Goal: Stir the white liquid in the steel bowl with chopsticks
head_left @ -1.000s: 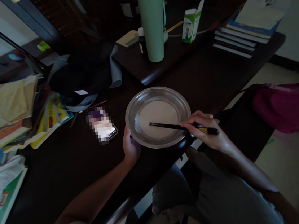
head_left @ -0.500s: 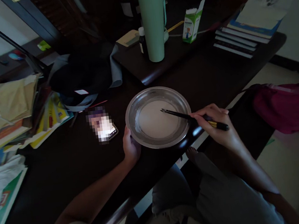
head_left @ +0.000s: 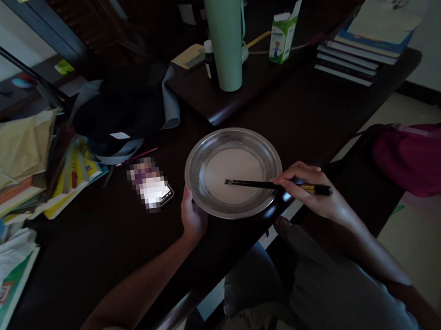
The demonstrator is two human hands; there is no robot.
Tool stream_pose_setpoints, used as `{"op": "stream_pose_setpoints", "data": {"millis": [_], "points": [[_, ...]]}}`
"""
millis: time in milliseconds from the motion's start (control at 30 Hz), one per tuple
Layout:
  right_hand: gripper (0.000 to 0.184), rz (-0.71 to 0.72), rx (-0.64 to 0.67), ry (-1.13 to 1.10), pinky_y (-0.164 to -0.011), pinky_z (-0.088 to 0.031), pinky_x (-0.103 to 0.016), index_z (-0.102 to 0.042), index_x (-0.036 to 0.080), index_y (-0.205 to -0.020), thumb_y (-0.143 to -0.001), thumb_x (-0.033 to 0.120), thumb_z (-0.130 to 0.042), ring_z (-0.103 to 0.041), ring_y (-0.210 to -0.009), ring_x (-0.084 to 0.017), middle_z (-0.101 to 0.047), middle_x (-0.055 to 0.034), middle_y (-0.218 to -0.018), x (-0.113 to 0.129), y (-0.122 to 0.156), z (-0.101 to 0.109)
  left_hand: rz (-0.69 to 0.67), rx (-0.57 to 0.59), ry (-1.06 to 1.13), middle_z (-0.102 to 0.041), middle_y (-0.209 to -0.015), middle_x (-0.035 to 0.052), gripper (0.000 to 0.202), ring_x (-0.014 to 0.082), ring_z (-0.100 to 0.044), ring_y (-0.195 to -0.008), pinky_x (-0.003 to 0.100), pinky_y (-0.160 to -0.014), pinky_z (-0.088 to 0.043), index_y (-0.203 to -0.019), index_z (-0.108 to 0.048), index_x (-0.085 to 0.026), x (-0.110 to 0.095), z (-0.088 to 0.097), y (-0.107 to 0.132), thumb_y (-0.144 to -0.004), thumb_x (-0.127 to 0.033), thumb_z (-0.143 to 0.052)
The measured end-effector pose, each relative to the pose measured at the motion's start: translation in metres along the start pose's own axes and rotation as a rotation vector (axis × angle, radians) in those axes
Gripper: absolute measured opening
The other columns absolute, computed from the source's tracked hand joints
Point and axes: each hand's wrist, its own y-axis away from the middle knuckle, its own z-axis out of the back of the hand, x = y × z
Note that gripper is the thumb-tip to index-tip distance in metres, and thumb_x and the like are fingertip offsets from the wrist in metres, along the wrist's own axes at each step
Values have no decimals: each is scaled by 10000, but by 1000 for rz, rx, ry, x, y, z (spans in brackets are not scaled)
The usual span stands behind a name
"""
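A shallow metal bowl (head_left: 269, 148) holds a milky white liquid (head_left: 231, 166). My left hand (head_left: 193, 216) grips the bowl's near left side, with its thumb on the rim and its other fingers hidden beneath. In my right hand (head_left: 307, 189) is a pair of dark chopsticks (head_left: 255, 184) with gold bands near the top. Fingers are closed around them, and their tips reach over the middle of the bowl, at the liquid's surface. Left of the bowl, a lit phone (head_left: 164, 196) lies on the dark table.
A green tumbler (head_left: 224, 36), a small dark bottle (head_left: 210, 62) and an opened green-white box (head_left: 281, 39) stand on a raised board behind the bowl. Stacked books (head_left: 369, 39) are at right; papers (head_left: 21, 152) and a black bag (head_left: 125, 107) lie left. A magenta bag (head_left: 421, 159) sits at far right.
My right hand has shifted left and slightly down, carrying the chopstick tips left and nearer to me across the liquid. My left hand and the bowl stay in place.
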Motion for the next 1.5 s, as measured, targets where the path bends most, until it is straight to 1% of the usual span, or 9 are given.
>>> {"op": "stream_pose_setpoints", "data": {"millis": [133, 433, 500, 667, 867, 1000, 1267, 1367, 1500], "points": [[277, 12, -24, 56, -981, -483, -540, -845, 336, -939, -1043, 495, -644, -741, -882, -250, -846, -24, -936, -2, -5, -13, -7, 13, -23, -833, -1231, 63, 400, 318, -761, -1221, 474, -1100, -597, -1153, -814, -267, -2, 0, 2, -920, -580, -728], [221, 40, -172, 120, -996, -444, -545, -809, 326, -950, -1061, 392, -631, -752, -1001, -288, -868, -27, -1047, -11, -11, -28, 2, 18, -25, -828, -1225, 72, 374, 339, -730, -1302, 493, -1131, -580, -1136, -805, -261, -4, 1, 4, -945, -565, -701], [223, 35, -203, 153, -1000, -426, -555, -812, 320, -942, -1054, 392, -634, -753, -988, -290, -869, -29, -1033, -11, -10, -24, -7, 19, -23, -831, -1229, 73, 385, 332, -740, -1282, 482, -1118, -589, -1138, -806, -258, -3, 1, 4, -936, -571, -709], [245, 30, -218, 121, -926, -477, -506, -805, 313, -897, -1043, 430, -647, -765, -908, -266, -857, -24, -966, -11, -2, -4, -11, 22, -15, -831, -1236, 68, 392, 320, -748, -1263, 477, -1128, -581, -1144, -804, -253, 2, 4, 1, -925, -565, -715], [254, -10, -32, 27, -840, -501, -473, -835, 326, -931, -1042, 488, -674, -770, -845, -244, -829, -26, -923, -6, 9, 21, -4, 30, 11, -829, -1203, 64, 369, 326, -742, -1269, 469, -1128, -578, -1113, -797, -242, 6, 5, -4, -919, -550, -734], [264, 24, 35, -34, -849, -507, -484, -840, 328, -931, -1049, 485, -664, -763, -864, -247, -838, -25, -929, -2, 7, 9, -11, 38, 14, -830, -1199, 55, 347, 326, -744, -1260, 460, -1112, -588, -1116, -794, -241, 5, 3, -4, -933, -527, -726], [257, 77, -26, 69, -963, -440, -533, -833, 340, -986, -1067, 480, -633, -733, -942, -266, -865, -13, -1002, -12, -10, -27, -9, 2, -5, -837, -1182, 57, 384, 293, -773, -1161, 435, -1063, -609, -1139, -815, -253, 4, -1, 0, -917, -556, -737], [238, 85, -101, 69, -951, -457, -521, -823, 338, -982, -1069, 449, -631, -736, -939, -265, -867, -14, -1006, -17, -12, -28, -7, -14, -12, -835, -1185, 59, 397, 291, -769, -1158, 429, -1058, -604, -1128, -815, -255, 5, 0, 1, -907, -576, -741], [240, 81, -174, 103, -913, -467, -514, -812, 325, -923, -1057, 431, -643, -733, -900, -265, -859, -20, -965, -17, -7, -16, -3, 17, -31, -827, -1192, 62, 378, 303, -755, -1210, 467, -1100, -580, -1146, -796, -255, 5, 3, -1, -941, -560, -704]]}}
